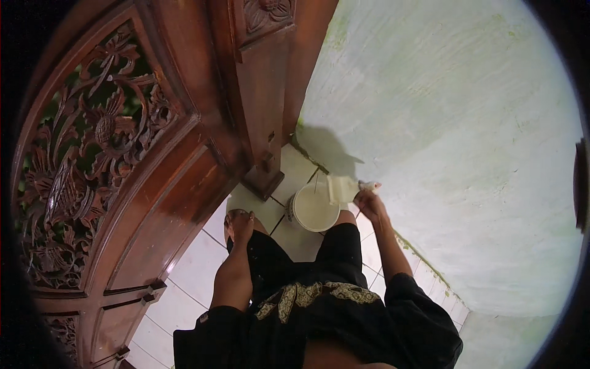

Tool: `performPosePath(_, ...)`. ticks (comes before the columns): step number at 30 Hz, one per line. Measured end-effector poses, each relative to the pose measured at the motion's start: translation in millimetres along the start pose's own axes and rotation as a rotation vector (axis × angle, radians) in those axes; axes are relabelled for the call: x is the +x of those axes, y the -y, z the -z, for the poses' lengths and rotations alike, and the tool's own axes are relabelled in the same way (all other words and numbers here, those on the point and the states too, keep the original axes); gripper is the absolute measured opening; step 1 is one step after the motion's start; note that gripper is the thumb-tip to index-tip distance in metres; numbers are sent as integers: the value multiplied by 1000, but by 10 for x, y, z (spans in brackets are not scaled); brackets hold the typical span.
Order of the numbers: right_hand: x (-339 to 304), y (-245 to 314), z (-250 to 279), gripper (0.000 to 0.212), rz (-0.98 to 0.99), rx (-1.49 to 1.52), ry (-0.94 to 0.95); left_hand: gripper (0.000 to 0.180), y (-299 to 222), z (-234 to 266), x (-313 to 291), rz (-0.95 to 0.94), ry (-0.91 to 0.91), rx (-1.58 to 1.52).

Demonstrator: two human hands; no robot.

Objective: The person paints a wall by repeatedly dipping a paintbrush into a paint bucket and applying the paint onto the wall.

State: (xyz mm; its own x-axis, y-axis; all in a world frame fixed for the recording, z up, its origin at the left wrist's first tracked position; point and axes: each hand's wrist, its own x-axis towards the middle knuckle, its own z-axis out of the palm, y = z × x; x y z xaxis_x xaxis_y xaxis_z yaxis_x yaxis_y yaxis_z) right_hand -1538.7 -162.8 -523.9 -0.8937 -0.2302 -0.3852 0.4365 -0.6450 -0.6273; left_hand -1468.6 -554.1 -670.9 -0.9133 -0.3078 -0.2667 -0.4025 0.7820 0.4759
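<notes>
My right hand (369, 204) grips the handle of a wide paintbrush (339, 190). The brush's pale bristles are turned to the left, above the right rim of a white bucket (292, 212). A whitish paint-like liquid (316, 210) shows inside the bucket, with a thin dark stick or wire standing at its far side. On my left knee rests my left hand (240, 225), with nothing seen in it; its fingers lie loosely over the knee and are partly hidden. The bucket stands on the floor between my knees.
A wall (430, 123) with patchy white and pale green paint rises on the right. Carved dark wooden panelling (110, 129) fills the left, with a wooden post (263, 123) beside the wall. Light tiles (193, 261) cover the floor. A dark object (580, 184) sits at the far right edge.
</notes>
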Motion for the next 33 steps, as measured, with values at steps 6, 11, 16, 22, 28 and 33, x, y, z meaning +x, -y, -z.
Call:
performPosePath(6, 330, 1207, -1317, 14, 160, -265, 117, 43, 258, -113, -12, -31, -77, 7)
performPosePath(11, 207, 2056, -2913, 25, 918, -942, -31, 43, -131, 71, -54, -29, -31, 66)
performPosePath(16, 361, 2306, -3891, 18, 1546, -1460, 90, 43, 12, 31, -49, -90, -52, 25)
performPosePath(22, 731, 2268, -4156, 31, 2097, -2144, -98, 40, -124, 104, -45, -6, -60, -14)
performPosePath(28, 1182, 1794, -3194, 44, 1534, -2599, 85, 40, -47, 59, -39, 6, -127, -28)
performPosePath(33, 1103, 1670, -3303, 23, 1279, -2406, 183, 42, -61, 73, -58, -44, -234, -33)
